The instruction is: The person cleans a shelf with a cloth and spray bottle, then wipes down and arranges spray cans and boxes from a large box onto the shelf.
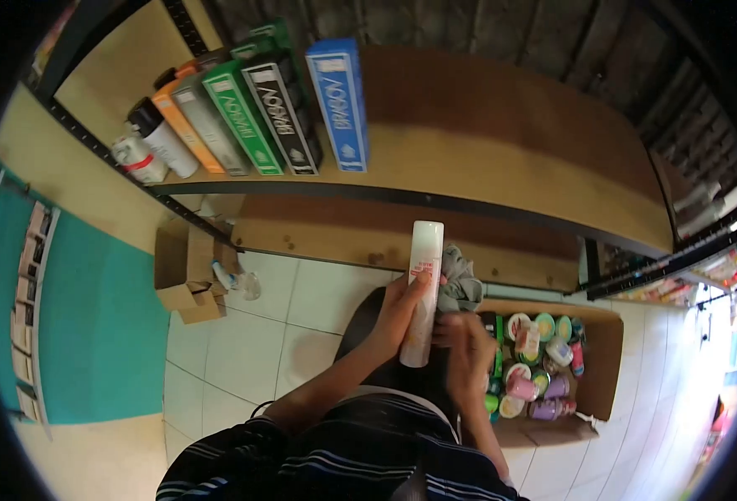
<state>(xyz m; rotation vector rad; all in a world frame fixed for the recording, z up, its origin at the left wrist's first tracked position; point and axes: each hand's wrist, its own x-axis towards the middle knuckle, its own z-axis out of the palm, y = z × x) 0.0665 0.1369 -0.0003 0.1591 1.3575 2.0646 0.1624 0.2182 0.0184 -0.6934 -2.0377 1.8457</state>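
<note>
We grip the white can [423, 288] upright in our left hand [402, 309] near the shelf's front edge [435, 203], so our right hand [466, 351], clutching a grey cloth [460, 284], can reach its side.

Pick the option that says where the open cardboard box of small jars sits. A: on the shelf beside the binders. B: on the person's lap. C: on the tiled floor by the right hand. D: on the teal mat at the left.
C: the box rests on the floor next to the right hand, while the left hand holds a white bottle.
</note>
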